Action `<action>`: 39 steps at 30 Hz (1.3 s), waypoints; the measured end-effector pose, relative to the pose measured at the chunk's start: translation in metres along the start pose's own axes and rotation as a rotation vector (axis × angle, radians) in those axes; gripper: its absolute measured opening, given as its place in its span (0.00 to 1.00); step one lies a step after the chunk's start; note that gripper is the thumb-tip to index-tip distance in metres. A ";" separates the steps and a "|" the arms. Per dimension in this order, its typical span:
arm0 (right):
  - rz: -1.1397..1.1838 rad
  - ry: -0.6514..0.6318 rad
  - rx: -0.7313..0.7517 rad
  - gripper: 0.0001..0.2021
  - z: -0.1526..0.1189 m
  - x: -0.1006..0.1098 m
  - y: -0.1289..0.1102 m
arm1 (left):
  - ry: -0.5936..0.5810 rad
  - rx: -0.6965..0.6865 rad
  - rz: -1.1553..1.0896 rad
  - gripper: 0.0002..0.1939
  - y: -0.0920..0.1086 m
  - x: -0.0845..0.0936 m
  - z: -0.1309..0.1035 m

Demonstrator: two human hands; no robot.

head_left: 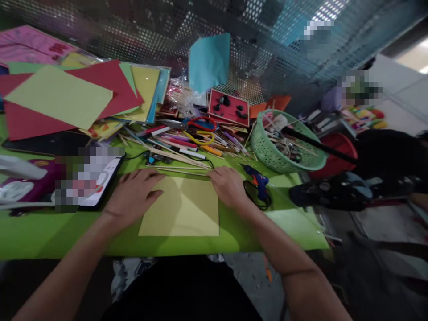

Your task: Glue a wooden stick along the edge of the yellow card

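Pressed flat, fingers spread, left hand (133,196) and right hand (229,187) on the far corners of a yellow paper sheet (183,209) lying on the green table cover (287,223) beside a blue glue gun (257,183); likely light, limp, easily creased, best taken by edges.

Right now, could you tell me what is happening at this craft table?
A person presses both hands flat on a yellow-green paper sheet lying on the green table cover. The left hand rests on its upper left corner, the right hand on its upper right. A blue glue gun lies just right of the right hand, and a green basket of sticks sits beyond.
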State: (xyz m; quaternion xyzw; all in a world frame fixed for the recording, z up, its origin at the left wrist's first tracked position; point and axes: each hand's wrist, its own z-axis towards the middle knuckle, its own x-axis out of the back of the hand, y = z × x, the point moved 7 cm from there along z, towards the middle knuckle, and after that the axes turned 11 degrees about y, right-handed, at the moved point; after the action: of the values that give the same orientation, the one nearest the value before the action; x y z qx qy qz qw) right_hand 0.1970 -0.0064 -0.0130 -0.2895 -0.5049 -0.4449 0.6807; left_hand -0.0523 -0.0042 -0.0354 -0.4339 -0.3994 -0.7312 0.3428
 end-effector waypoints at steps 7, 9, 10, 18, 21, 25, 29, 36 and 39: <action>-0.003 -0.006 -0.007 0.13 0.002 -0.001 0.002 | -0.111 0.086 -0.035 0.12 -0.005 -0.004 0.032; -0.005 0.012 -0.002 0.12 0.002 0.001 0.003 | -0.127 0.108 -0.046 0.10 -0.003 -0.002 0.035; -0.005 0.020 0.001 0.12 0.002 0.001 0.003 | -0.128 0.114 -0.051 0.10 -0.002 0.000 0.035; 0.020 0.050 -0.021 0.11 0.000 -0.001 0.005 | -0.187 0.210 -0.192 0.13 0.008 0.002 0.029; 0.071 0.123 -0.049 0.10 0.002 0.010 0.016 | -0.167 0.243 -0.332 0.18 0.006 0.001 0.027; 0.127 0.380 -0.283 0.09 -0.009 0.056 0.068 | -0.205 0.223 -0.469 0.19 0.003 -0.006 0.029; 0.182 0.591 -0.552 0.09 -0.056 0.095 0.119 | -0.131 0.071 -0.375 0.21 0.006 -0.008 0.038; 0.126 0.240 -1.032 0.22 -0.142 0.069 0.146 | -0.064 -0.179 -0.189 0.29 0.017 -0.025 0.040; 0.228 0.134 -1.114 0.26 -0.151 0.049 0.144 | -0.041 -0.179 -0.131 0.31 0.018 -0.028 0.039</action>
State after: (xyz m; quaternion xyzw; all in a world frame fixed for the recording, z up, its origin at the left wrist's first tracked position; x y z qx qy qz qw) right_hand 0.3961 -0.0857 -0.0070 -0.6282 -0.1155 -0.5852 0.4996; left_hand -0.0125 0.0263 -0.0443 -0.4508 -0.3668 -0.7757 0.2459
